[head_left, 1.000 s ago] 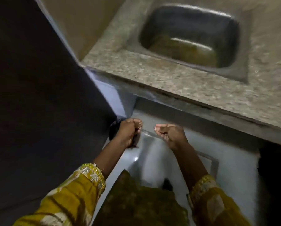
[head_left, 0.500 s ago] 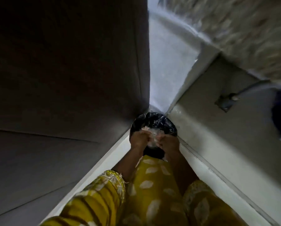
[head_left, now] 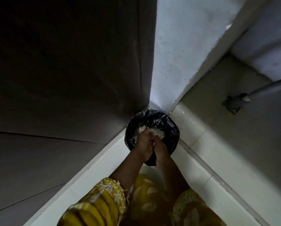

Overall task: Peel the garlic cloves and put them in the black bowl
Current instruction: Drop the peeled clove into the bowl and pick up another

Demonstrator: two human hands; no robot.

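Note:
Both of my hands are low over a round bin lined with a shiny black plastic bag (head_left: 169, 126), which stands on the floor in a corner. My left hand (head_left: 143, 142) and my right hand (head_left: 161, 150) are pressed side by side, fingers curled around a pale clump of papery garlic skins (head_left: 154, 132). More pale skins (head_left: 140, 129) lie inside the bag by my left fingers. No garlic cloves and no black bowl are in view.
A dark cabinet side (head_left: 71, 79) rises on the left and a pale wall (head_left: 185, 54) runs behind the bin. To the right are light floor tiles (head_left: 218, 144), with a grey pipe (head_left: 267, 88) and its fitting further right. My yellow patterned clothing (head_left: 144, 206) fills the bottom.
The view swung from the sink and counter down to the floor corner. My hands came together over the black-lined bin and now sit a little lower inside it, with more skins showing.

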